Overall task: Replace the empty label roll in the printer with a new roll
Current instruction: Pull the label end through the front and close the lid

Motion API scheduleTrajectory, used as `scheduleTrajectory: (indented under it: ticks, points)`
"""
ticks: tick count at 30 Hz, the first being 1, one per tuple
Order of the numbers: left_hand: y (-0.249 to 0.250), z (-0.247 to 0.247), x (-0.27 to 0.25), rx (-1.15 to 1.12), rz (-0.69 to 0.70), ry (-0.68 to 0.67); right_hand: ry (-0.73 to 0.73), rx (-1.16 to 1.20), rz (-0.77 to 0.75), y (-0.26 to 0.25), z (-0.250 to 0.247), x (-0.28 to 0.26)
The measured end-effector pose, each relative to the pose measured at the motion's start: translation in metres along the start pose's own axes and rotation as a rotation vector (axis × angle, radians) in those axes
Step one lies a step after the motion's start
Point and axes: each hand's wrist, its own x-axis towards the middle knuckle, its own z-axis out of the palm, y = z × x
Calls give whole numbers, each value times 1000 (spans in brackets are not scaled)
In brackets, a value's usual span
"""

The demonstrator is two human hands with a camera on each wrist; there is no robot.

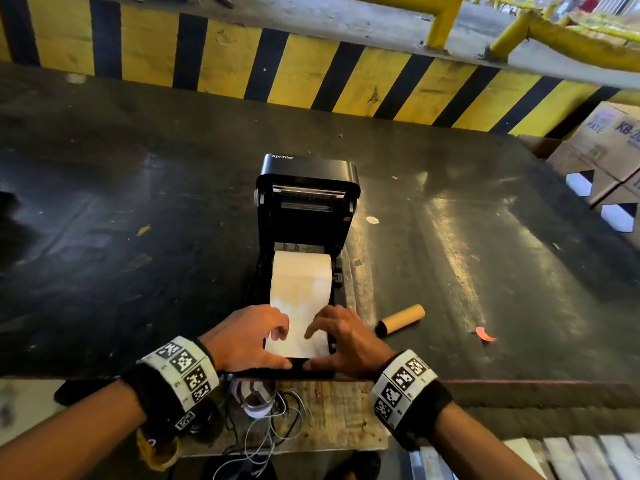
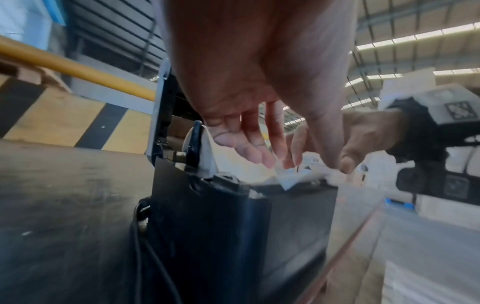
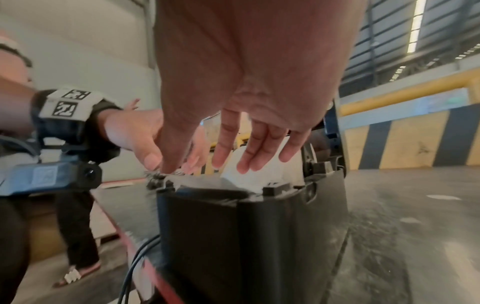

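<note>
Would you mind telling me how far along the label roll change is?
Done: the empty core lies on the table beside the printer, and the new roll sits inside. In hand: the left hand and right hand spread its leading paper. Left: closing the raised lid.

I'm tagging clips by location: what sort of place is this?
Probably a warehouse or loading dock: a yellow-and-black striped barrier, stacked cardboard cartons, and a label printer on a worn black table.
</note>
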Motion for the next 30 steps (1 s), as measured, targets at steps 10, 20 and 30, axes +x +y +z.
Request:
scheduleTrajectory:
  ticks: [10,20,30]
  points:
    - [0,26,-15,303,132,121,127,-131,-126,-3,15,-13]
    - [11,39,-31,405,101,151,84,-211,-116,-19,15,-33]
    - [32,64,-62,265,-9,138,-29,-114,-120,-38,24,-66]
